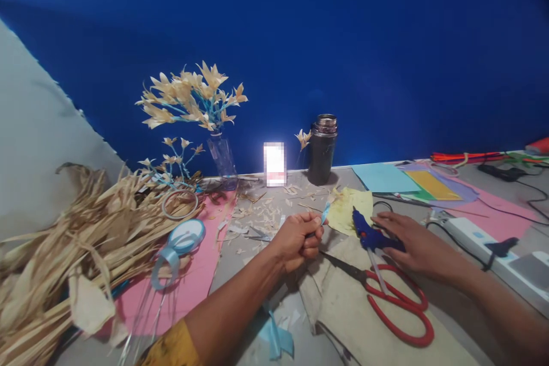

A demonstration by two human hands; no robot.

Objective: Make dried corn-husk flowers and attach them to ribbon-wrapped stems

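My left hand [298, 238] is closed in a pinch on a thin stem wrapped in light blue tape [325, 213], whose tip sticks up past my fingers. My right hand [414, 246] lies over the handle of a blue glue gun [371, 235], its fingers curled loosely round it; the nozzle points up and left. Red-handled scissors [394, 303] lie just below the glue gun on tan husk sheets [351, 309]. A yellow paper piece [347, 209] lies behind the gun.
A heap of dried husks [64, 251] fills the left. A light blue ribbon roll [184, 237] rests on pink paper [193, 280]. A vase of husk flowers [193, 97], a dark flask [322, 148], coloured paper sheets [412, 180] and a white power strip [480, 237] stand behind and right.
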